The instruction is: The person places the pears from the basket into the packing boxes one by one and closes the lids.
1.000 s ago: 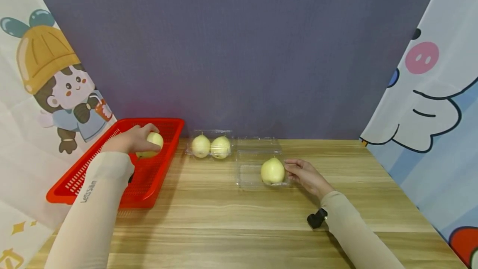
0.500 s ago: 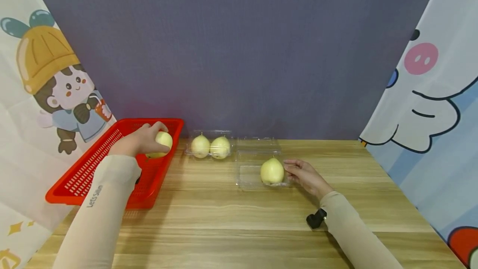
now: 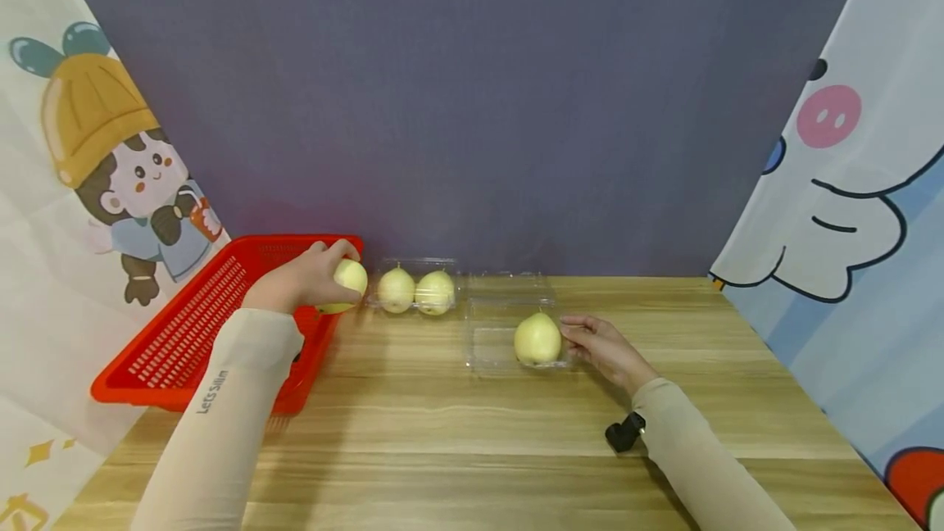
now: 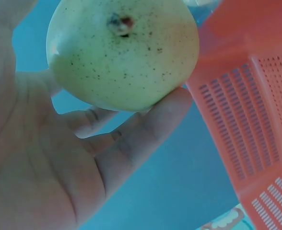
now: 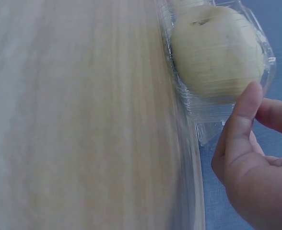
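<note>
In the head view my left hand [image 3: 295, 281] grips a pale yellow-green pear [image 3: 351, 277] over the right rim of the red basket [image 3: 118, 383]. The left wrist view shows that pear [image 4: 126, 62] from its dark-speckled end, with fingers curled under it. Toward the right, a clear plastic clamshell box [image 3: 490, 344] lies with its lid [image 3: 509, 289] folded back, and one pear [image 3: 537, 339] sits in its right half. My right hand [image 3: 608, 353] pinches the box's right edge between thumb and finger, close beside the pear, as the right wrist view also shows.
Behind, between basket and open box, stands another clear clamshell box [image 3: 450, 262] holding two pears [image 3: 396, 291]. All rest on a wooden table [image 3: 457, 449]. A dark panel [image 3: 472, 105] rises along the table's back edge, and printed cloths hang at both sides.
My left hand has carried the pear rightward, from above the basket's inside to its right rim. The right hand, the open box and its pear have stayed in place.
</note>
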### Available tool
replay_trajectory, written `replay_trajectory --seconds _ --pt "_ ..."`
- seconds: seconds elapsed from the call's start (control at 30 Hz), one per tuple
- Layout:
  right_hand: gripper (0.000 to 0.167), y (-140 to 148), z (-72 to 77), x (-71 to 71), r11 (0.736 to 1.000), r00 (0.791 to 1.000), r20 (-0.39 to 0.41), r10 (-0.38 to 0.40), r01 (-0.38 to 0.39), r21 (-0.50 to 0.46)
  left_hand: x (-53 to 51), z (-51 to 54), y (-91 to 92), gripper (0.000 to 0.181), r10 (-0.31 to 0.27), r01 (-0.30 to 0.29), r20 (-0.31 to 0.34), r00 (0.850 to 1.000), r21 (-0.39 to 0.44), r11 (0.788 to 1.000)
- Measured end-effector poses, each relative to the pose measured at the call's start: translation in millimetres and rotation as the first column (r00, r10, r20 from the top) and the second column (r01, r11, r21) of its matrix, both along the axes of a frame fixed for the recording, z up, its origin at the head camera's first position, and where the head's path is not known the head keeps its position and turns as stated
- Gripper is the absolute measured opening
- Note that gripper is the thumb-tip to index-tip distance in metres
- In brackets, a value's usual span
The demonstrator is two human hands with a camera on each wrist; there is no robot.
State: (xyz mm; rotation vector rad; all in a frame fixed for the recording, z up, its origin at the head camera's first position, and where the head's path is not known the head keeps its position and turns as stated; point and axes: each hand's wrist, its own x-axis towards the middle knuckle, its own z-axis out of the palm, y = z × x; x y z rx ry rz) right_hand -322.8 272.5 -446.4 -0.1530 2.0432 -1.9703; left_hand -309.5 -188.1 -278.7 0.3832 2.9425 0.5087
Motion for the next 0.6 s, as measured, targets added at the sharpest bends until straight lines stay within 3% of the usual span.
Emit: replay_trajectory --seconds 0.6 --pt "0.053 2 1.8 2.6 1.0 1.0 -0.003 0.004 -0.004 -0.002 -3.1 -13.9 39.2 0.056 -0.021 0.021 -0.011 1.0 0.022 1.0"
